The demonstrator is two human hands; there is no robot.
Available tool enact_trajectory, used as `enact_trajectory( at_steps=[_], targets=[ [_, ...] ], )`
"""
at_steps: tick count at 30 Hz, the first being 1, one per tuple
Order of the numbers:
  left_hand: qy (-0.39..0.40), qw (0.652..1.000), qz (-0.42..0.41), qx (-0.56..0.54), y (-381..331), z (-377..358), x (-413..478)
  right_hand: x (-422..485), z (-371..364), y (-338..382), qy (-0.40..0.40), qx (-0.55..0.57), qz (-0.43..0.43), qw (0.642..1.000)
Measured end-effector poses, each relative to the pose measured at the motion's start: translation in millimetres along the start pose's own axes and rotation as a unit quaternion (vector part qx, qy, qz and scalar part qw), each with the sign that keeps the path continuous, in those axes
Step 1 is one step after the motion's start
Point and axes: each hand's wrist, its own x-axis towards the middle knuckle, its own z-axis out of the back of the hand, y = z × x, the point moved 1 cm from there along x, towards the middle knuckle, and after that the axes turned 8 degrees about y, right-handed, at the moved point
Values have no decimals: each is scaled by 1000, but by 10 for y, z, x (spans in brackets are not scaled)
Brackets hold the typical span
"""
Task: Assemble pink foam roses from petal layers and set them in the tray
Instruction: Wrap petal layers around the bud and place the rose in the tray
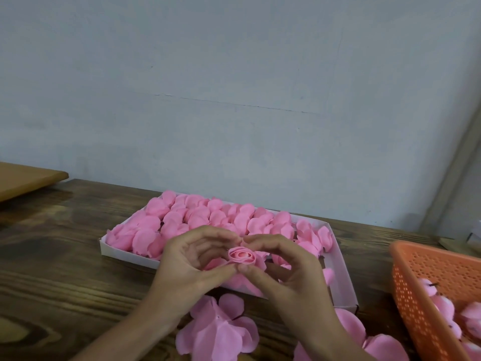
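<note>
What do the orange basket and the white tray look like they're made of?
The orange basket looks like moulded plastic: even colour, walls pierced by a regular grid of small holes. The white tray seems to be thin matte cardboard, judging by its flat folded walls.

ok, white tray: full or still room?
Mostly full, with room left. Pink roses pack the white tray from its far edge to the middle; bare floor shows at its near right, beside the right hand.

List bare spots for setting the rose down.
Tray: bare strip along its near right wall; the rest is packed with roses. Table left of tray is bare. Front edge crowded with loose petal layers.
</note>
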Motion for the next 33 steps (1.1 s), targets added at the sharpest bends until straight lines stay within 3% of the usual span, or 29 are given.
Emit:
enact_trajectory(
  at_steps=[4,9,15,20,24,33],
  targets=[
    [-14,1000,11,-5,-24,-2,9,-4,-4,-46,-9,-21,-21,1000],
    [40,998,27,47,2,-10,-21,17,37,-66,-70,-24,-30,997],
    [-123,989,70,35,96,52,-29,28,56,-83,-71,-13,-45,996],
    [-169,982,81,28,81,68,-15,13,31,-73,-13,6,-44,999],
    [-156,985,68,31,56,40,-36,7,-21,-56,34,10,-26,999],
    [-84,995,43,41,34,-7,-46,-4,-15,-75,45,-18,-36,998]
  ],
)
